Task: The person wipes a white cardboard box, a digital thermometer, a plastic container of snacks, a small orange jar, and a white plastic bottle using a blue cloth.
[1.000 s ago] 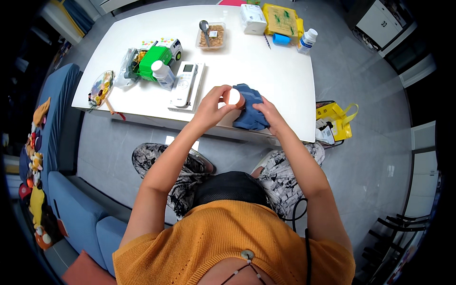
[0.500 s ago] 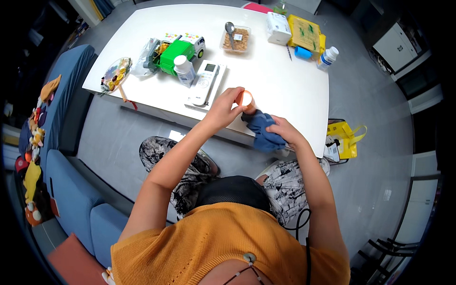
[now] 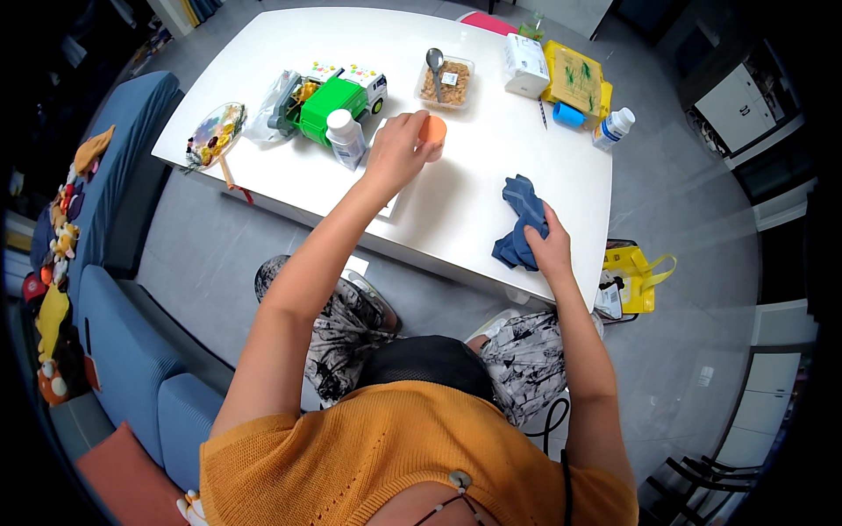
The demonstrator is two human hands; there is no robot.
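Orange-topped container (image 3: 432,133): we're side-gripping it in the left hand (image 3: 399,156) over the table (image 3: 491,153), probably for steadiness, leaving its top uncovered. Rightward, we're pinching blue cloth (image 3: 523,210) bunched in the right hand (image 3: 551,245), likely controlling loose folds.

Toy truck (image 3: 331,110) left on the table (image 3: 491,145) — spoon (image 3: 435,63) in food tub (image 3: 457,86) toward the back, cloth (image 3: 521,219) front right

From here, I see matt, rumpled blue cloth (image 3: 524,206). The white rectangular table (image 3: 500,145) beneath it looks smooth and glossy.
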